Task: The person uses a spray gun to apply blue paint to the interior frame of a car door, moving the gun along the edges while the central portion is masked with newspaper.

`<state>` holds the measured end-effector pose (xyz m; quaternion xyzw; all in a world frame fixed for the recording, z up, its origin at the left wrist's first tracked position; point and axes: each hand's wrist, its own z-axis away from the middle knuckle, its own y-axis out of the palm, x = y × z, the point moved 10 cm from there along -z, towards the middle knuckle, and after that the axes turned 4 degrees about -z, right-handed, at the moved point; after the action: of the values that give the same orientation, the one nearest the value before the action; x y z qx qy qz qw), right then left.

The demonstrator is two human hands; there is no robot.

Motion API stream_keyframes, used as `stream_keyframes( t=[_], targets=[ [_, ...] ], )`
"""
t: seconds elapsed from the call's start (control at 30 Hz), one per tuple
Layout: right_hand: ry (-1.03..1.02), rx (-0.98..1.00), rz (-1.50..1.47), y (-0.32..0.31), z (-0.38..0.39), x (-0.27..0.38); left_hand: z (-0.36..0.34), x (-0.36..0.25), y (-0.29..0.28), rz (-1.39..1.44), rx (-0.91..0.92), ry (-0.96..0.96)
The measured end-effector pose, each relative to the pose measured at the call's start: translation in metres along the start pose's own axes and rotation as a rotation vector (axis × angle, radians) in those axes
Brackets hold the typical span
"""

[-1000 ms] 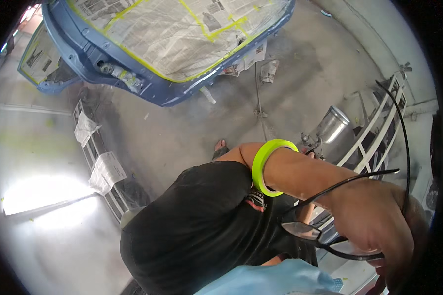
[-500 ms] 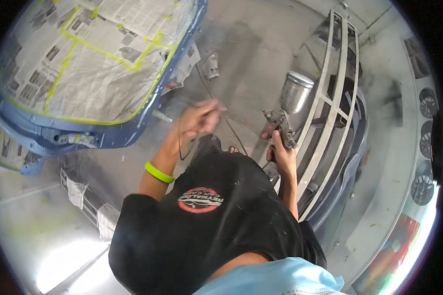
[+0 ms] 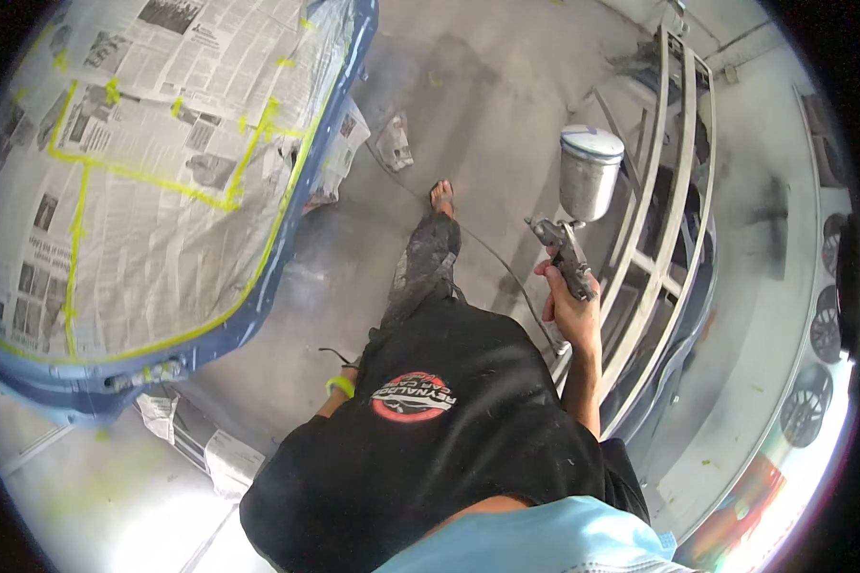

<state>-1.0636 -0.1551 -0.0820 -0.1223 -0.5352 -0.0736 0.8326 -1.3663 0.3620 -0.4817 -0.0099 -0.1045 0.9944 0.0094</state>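
My right hand (image 3: pixel 573 304) is wrapped round the grip of a spray gun (image 3: pixel 566 256), its fingers closed at the trigger. On top of the gun stands a metal paint cup (image 3: pixel 589 181) with a lid. A thin dark hose (image 3: pixel 508 270) runs over the floor toward the gun's lower end. My left hand (image 3: pixel 351 373) is low beside my body, mostly hidden behind the black shirt, so its fingers do not show. A lime-green wristband (image 3: pixel 339 386) circles that wrist, and a thin dark cord-like thing (image 3: pixel 333 354) sticks out by it.
At the left stands a blue vehicle panel (image 3: pixel 263 286) masked with newspaper (image 3: pixel 162 267) and yellow tape. A pale metal rack (image 3: pixel 661 181) stands close to my right arm. Loose newspaper (image 3: pixel 395 143) lies on the grey floor (image 3: pixel 339 253). One foot (image 3: pixel 441 197) is forward.
My left hand has dropped from in front of me to beside my body. One leg has come forward. The masked panel now sits lower and farther left in view. The spray gun stays in my right hand.
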Motion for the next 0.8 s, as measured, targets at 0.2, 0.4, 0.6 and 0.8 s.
stream_keyframes(
  t=[0.2,0.4,0.6,0.8],
  targets=[
    [0.018,-0.056,0.095,0.008,-0.133,0.050,-0.004,-0.282,0.029,-0.038,0.002,0.208],
    [-0.009,-0.050,0.054,0.030,-0.254,0.123,0.039,-0.514,0.066,-0.112,-0.021,0.333],
    [-0.087,0.048,-0.054,0.042,-0.351,0.189,-0.011,-0.661,0.132,-0.475,0.231,0.787],
    [-0.125,0.202,-0.063,0.038,-0.485,0.220,0.033,-0.760,0.236,-1.196,-0.111,0.775]
  ],
)
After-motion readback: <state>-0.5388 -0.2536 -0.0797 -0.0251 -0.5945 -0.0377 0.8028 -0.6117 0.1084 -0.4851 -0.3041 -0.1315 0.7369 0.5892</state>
